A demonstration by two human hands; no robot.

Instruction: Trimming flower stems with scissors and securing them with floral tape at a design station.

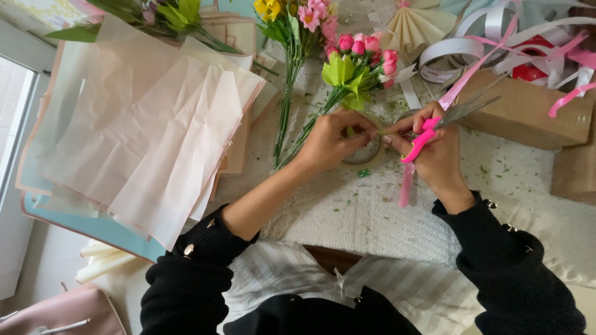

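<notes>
A brown cardboard box (528, 111) lies at the far right of the table, long and flat-sided, set at a slight slant; pink and white ribbons trail over its far edge. Just behind it, half hidden among the ribbon loops, sits a small red package (529, 69) with white patches on its face, too covered to tell its full shape. At the right edge, nearer than the box, the corner of a second brown package (574, 170) of the same paper-like colour comes into view, cut off by the frame. No signs or screens show anywhere in the scene.
</notes>
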